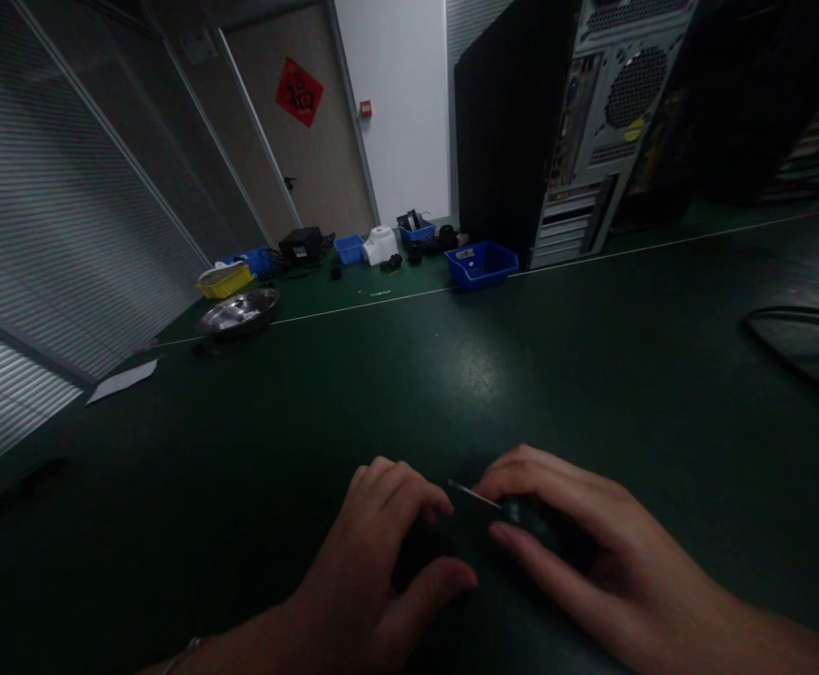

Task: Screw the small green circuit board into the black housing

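Dark flat part (476,502) lies sideways between left hand (381,553) and right hand (578,544).

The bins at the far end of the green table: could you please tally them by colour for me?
Blue bins: 4 (large one by the computer tower, one at the back, one beside the white device, one behind the yellow bin, partly hidden)
Yellow bins: 1
Total: 5
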The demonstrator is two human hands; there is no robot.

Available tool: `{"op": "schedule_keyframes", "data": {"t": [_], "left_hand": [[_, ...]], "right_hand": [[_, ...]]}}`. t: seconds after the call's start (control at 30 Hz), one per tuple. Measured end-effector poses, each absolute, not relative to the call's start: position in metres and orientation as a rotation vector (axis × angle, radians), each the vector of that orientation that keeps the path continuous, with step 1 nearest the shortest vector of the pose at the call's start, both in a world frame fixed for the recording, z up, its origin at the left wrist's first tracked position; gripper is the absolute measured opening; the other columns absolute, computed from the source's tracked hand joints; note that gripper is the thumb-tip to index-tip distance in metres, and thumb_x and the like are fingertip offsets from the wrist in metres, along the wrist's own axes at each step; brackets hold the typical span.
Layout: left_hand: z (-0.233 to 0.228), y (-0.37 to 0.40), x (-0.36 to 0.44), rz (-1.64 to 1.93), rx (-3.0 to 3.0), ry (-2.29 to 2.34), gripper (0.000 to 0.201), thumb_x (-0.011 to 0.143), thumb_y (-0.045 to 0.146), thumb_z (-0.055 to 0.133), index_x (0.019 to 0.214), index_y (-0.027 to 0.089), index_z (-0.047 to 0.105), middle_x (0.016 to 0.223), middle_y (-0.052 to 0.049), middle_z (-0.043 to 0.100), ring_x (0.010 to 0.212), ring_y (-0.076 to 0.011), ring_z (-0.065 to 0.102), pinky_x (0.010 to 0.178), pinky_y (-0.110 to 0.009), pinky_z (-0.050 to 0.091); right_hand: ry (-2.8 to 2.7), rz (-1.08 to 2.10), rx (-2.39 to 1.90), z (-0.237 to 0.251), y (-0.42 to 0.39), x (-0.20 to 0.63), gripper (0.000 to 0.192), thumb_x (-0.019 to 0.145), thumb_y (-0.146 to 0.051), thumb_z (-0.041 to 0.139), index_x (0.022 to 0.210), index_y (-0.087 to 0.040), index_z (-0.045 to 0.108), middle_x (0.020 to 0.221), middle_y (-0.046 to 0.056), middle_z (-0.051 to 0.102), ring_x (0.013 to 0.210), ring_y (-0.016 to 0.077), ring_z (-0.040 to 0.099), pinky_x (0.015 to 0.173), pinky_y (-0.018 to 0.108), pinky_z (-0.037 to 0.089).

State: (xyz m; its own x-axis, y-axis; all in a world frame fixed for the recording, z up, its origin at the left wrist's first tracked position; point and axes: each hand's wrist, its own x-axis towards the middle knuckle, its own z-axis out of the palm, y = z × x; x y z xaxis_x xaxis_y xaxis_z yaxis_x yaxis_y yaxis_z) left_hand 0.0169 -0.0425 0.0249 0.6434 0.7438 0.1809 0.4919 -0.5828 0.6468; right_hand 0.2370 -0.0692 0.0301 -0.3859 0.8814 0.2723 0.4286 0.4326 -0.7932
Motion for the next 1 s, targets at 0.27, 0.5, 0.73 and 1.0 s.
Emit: {"op": "schedule_keyframes", "data": {"t": [0.27, 0.5, 0.73, 1.0], "left_hand": [[0.0233, -0.0443, 0.0214, 0.519, 2.344, 0.965, 0.032, 0.069, 0.034, 0.073, 0.088, 0.017, 0.055, 0.087, -0.008, 0.058, 0.077, -0.0207, 0.049, 0.067, -0.032, 0.038], [0.0264, -0.0442, 0.0225, 0.614, 1.667, 0.911, 0.022, 0.087, 0.02, 0.055, 0.108, 0.021, 0.054, 0.1, -0.006, 0.059, 0.089, -0.0178, 0.057, 0.079, -0.031, 0.046], [0.0264, -0.0407, 0.021, 0.766, 1.327, 0.848, 0.014, 0.09, 0.024, 0.055, 0.102, 0.02, 0.061, 0.105, -0.004, 0.06, 0.091, -0.0147, 0.06, 0.084, -0.028, 0.049], [0.0295, -0.0425, 0.0238, 0.788, 1.307, 0.958, 0.021, 0.08, 0.025, 0.07, 0.097, 0.019, 0.059, 0.115, -0.005, 0.061, 0.079, -0.0115, 0.062, 0.076, -0.026, 0.052]], "right_hand": [[-2.105, 0.885, -1.163, 0.0326, -0.0686, 0.2356, 0.015, 0.086, -0.011, 0.052, 0.094, -0.022, 0.056, 0.09, 0.003, 0.064, 0.081, 0.0162, 0.061, 0.07, 0.028, 0.051], [-1.959, 0.821, -1.143, 0.033, -0.0732, 0.2379, 0.02, 0.088, -0.017, 0.054, 0.105, -0.026, 0.054, 0.1, 0.001, 0.066, 0.091, 0.0153, 0.064, 0.076, 0.023, 0.053], [-1.975, 0.871, -1.055, 0.0297, -0.0682, 0.2394, 0.021, 0.091, -0.015, 0.05, 0.107, -0.025, 0.059, 0.1, 0.003, 0.065, 0.092, 0.0156, 0.063, 0.079, 0.026, 0.053], [-1.975, 0.891, -1.013, 0.034, -0.0669, 0.2387, 0.027, 0.089, -0.014, 0.052, 0.111, -0.025, 0.063, 0.099, 0.005, 0.065, 0.09, 0.0168, 0.064, 0.076, 0.026, 0.054]]}}
